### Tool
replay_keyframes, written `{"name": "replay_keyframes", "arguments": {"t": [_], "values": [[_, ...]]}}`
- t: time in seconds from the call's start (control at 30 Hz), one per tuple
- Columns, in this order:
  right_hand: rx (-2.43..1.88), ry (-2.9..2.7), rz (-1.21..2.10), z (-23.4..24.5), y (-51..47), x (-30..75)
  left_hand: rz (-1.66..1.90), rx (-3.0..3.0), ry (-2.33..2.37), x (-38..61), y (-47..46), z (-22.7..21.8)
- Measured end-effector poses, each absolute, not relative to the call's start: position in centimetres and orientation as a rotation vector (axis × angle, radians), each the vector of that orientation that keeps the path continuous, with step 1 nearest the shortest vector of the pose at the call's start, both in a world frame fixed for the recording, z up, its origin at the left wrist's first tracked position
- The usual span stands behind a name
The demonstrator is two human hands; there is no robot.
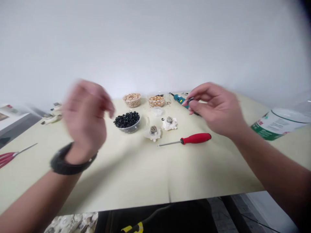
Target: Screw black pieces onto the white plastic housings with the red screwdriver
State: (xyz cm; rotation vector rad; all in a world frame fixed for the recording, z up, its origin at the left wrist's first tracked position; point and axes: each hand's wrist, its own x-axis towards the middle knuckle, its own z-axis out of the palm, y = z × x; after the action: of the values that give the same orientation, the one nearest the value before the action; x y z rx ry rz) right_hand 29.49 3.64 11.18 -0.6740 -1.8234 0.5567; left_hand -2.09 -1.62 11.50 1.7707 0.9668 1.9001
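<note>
A small black part [190, 99] is hanging above the right side of the table [136, 181], where our right hand [216, 108] is pinching it between thumb and fingertips. A teal power tool [179, 98] is lying partly hidden behind those fingers. To the left, two white motor units [154, 133] are resting side by side, and a red screwdriver [196, 138] is lying nearer us, its tip pointing left. A bowl of black pieces [131, 129] is standing left of the units, with two tubs of tan pieces [132, 104] sitting behind. Our left hand [85, 116], wearing a black wristband [68, 163], is hovering left of that bowl; it is blurring, so we cannot tell whether it is gripping anything. A white-and-green bucket [274, 126] is standing at the far right.
</note>
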Motion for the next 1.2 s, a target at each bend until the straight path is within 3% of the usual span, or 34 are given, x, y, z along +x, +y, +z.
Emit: {"name": "replay_keyframes", "arguments": {"t": [0.2, 0.43, 1.2], "values": [[-0.851, -1.863, 0.881, 6.6, 5.9, 28.0, 1.191, 2.65, 1.111, 0.2, -1.7, 4.0], [-0.925, -1.906, 1.074, 4.6, 4.8, 27.6, 0.75, 2.663, 1.21, -0.8, 1.0, 1.1], [-0.884, -1.927, 1.046, 3.8, 4.5, 27.3, 0.847, 2.549, 1.245, -0.1, 1.5, -0.6]]}}
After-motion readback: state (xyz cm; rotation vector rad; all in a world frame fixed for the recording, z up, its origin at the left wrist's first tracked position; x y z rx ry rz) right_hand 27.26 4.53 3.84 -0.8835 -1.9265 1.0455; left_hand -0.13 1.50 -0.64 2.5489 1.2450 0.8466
